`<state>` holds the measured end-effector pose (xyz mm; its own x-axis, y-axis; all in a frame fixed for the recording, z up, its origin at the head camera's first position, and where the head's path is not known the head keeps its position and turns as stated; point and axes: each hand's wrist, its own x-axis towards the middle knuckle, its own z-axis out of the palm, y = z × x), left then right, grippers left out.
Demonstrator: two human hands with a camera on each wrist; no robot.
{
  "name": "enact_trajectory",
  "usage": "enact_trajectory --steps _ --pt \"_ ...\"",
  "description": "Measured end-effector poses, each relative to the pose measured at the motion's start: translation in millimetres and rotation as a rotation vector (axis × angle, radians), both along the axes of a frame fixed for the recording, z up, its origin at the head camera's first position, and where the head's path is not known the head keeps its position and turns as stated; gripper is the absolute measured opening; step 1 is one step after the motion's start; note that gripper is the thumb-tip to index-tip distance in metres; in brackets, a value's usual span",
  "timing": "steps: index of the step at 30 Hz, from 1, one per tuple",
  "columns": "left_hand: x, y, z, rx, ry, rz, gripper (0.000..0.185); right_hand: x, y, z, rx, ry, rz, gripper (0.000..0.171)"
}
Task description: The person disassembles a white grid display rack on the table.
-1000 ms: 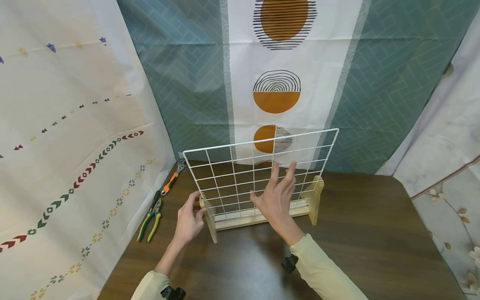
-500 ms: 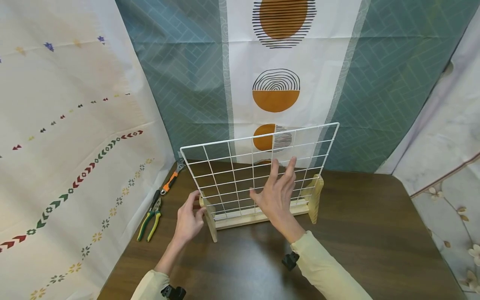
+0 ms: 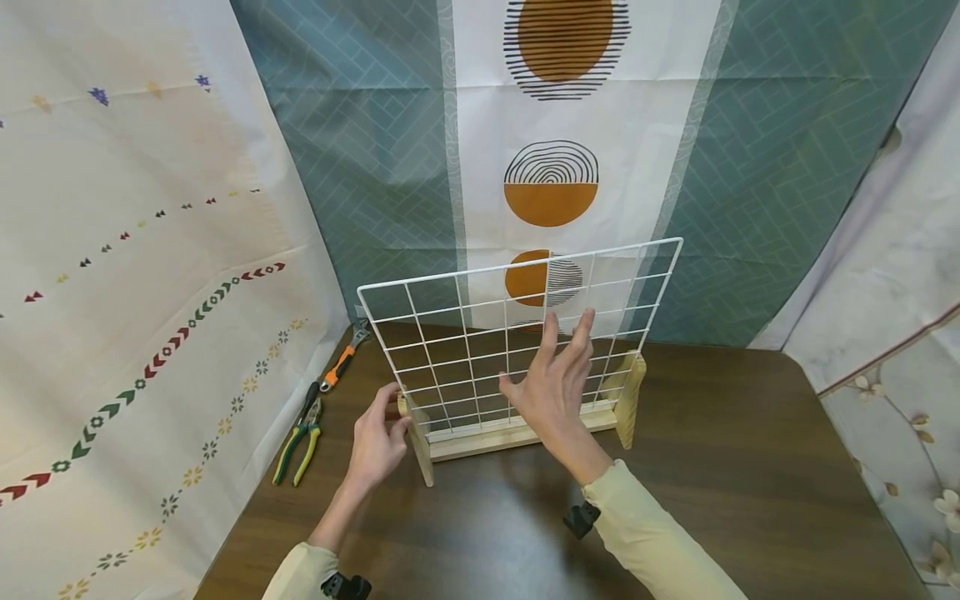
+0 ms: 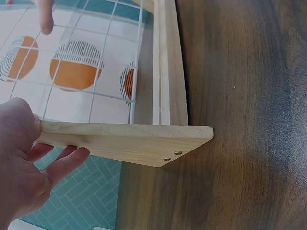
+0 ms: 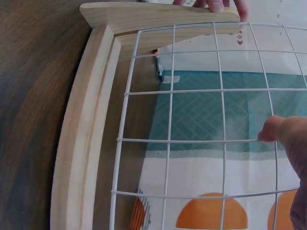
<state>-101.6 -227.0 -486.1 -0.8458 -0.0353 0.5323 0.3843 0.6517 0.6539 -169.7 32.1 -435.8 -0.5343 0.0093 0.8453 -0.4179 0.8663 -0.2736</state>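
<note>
Near the middle of the head view, on a dark brown wooden table (image 3: 750, 467), a white wire grid panel (image 3: 465, 350) stands upright in a pale wooden slotted base with two end feet (image 3: 517, 433). The person's left hand (image 3: 375, 442) grips the foot at the lower left of the stand; the left wrist view shows the thumb (image 4: 21, 120) on top of the board and the fingers (image 4: 67, 160) curled beneath it, clamped on the wood. The right hand (image 3: 551, 392) is raised flat before the grid at centre frame, its fingers straight and spread apart. From the right wrist view a fingertip (image 5: 273, 129) lies against a wire, though whether it presses or only touches cannot be told.

Compared with a second ago, the top edge of the grid sits slightly higher in the frame and its upper left corner has shifted a little to the left, while both hands keep nearly the same posture. That small drift suggests the panel is being nudged or steadied in its slot rather than lifted out, so the work of seating it looks to be at a fine-adjustment stage.

At the left edge of the table lie green-and-yellow-handled pliers (image 3: 300, 437) and, further back, an orange-handled adjustable wrench (image 3: 343, 358), well apart from the hands. Patterned curtains (image 3: 555, 167) hang behind.
</note>
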Motion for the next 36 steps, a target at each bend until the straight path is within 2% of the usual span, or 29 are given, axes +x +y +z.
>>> enact_trajectory --steps 10,22,27,36 --pt "-0.7 1 -0.7 0.017 -0.003 -0.008 0.057 0.8 0 17.0 -0.005 -0.043 0.005 0.129" --pt "-0.3 1 1.4 0.016 -0.011 -0.013 0.058 1.0 0 30.4 0.008 -0.033 -0.015 0.129" --pt "-0.8 1 -0.3 0.017 0.008 -0.016 0.059 0.8 -1 36.1 0.012 -0.026 -0.022 0.129" --pt "0.1 0 0.4 0.03 -0.014 -0.025 0.058 2.0 -3 47.9 0.008 -0.024 -0.015 0.129"
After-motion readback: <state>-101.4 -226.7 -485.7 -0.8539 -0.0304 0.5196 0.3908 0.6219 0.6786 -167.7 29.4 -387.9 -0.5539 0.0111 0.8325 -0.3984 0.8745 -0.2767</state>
